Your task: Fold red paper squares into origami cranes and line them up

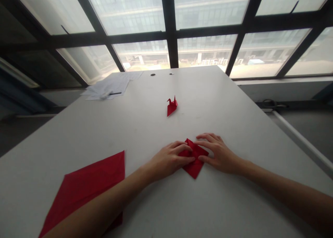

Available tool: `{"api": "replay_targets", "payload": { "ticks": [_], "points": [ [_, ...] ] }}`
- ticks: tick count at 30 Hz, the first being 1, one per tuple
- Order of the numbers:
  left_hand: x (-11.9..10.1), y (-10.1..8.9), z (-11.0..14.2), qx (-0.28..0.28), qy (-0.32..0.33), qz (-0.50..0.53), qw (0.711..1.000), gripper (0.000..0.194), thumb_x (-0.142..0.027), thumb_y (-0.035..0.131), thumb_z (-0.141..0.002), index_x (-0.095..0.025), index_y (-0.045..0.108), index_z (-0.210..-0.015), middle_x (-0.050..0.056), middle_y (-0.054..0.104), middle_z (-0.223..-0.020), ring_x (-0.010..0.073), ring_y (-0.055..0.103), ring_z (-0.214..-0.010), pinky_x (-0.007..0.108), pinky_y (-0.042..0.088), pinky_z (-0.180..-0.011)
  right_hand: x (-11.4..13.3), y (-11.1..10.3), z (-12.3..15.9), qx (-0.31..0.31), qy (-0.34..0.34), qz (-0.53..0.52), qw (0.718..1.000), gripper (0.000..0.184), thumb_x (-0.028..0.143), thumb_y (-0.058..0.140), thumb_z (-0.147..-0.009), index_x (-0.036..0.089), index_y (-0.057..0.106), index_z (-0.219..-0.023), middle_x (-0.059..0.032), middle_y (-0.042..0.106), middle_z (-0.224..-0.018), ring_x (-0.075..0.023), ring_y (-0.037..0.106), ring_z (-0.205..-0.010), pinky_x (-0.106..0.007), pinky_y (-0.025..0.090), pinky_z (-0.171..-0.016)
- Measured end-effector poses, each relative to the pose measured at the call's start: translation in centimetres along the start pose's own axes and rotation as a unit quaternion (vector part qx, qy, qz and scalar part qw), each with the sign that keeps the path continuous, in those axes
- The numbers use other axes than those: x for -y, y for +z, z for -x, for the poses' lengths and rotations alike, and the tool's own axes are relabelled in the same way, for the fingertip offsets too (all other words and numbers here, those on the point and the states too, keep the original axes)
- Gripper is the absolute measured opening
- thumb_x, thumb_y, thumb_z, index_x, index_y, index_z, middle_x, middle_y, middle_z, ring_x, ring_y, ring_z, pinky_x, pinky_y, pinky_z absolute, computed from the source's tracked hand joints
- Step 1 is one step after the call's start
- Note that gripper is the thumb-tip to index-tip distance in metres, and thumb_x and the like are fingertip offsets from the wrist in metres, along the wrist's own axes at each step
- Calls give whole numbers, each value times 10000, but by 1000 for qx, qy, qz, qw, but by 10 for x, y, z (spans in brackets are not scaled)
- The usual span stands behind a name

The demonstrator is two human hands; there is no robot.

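Observation:
A small folded piece of red paper (194, 165) lies on the white table (208, 102) in front of me. My left hand (169, 160) rests on its left side, fingers curled and pinching a flap. My right hand (218, 153) lies on its right side, fingers stretched and pressing the paper down. A finished red paper crane (171, 106) stands farther back at the table's middle. A larger sheet of red paper (88, 186) lies flat at the near left, partly under my left forearm.
A loose pile of white papers with a dark pen (109, 87) sits at the far left corner. Two small round holes (161, 74) mark the table's far edge. Large windows with dark frames stand behind the table.

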State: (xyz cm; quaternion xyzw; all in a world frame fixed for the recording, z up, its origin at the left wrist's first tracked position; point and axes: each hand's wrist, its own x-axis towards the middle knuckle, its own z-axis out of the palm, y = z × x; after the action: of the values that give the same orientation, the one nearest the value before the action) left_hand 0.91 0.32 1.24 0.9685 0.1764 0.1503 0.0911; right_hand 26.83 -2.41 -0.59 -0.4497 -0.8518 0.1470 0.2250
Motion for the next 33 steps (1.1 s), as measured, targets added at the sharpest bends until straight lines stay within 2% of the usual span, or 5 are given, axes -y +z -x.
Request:
{"api": "replay_targets", "payload": {
  "ticks": [3,7,13,23,33],
  "points": [
    [-2,0,0,-2,-3,-9,1000,233,-242,568,-976,-307,701,-1156,52,612,-1244,229,515,-1221,381,464,-1050,1,0,1,19,-7,28,999,548,368,720,-837,298,571,-1360,-103,499,-1456,-322,409,-1348,-533,344,-1092],
    [-5,0,3,5,-31,-37,999,261,-250,577,-973,-327,672,-1203,69,600,-1182,233,542,-1137,398,481,-999,1,0,1,36,-17,52,998,533,383,679,-865,326,559,-1381,-80,426,-1532,-323,358,-1397,-532,323,-1111],
    [-9,2,5,1,9,-19,1000,233,-231,500,-1011,-224,664,-1177,66,663,-1038,193,591,-974,357,493,-924,5,0,2,16,-22,60,998,515,353,668,-861,318,574,-1366,-82,418,-1537,-323,367,-1389,-520,346,-1100],
    [-25,-4,2,30,-32,-7,999,238,-298,496,-999,-207,692,-1098,92,615,-1156,214,602,-1040,359,545,-917,5,2,5,18,-56,84,995,432,399,643,-898,338,610,-1324,-88,412,-1539,-343,337,-1410,-564,328,-1094],
    [-24,0,3,27,12,-9,1000,276,-293,495,-1001,-187,659,-1196,90,654,-1221,228,602,-1155,378,522,-1010,3,0,3,-11,-49,60,997,364,402,663,-888,313,668,-1241,-84,501,-1467,-319,392,-1376,-522,360,-1090]
  ]
}}
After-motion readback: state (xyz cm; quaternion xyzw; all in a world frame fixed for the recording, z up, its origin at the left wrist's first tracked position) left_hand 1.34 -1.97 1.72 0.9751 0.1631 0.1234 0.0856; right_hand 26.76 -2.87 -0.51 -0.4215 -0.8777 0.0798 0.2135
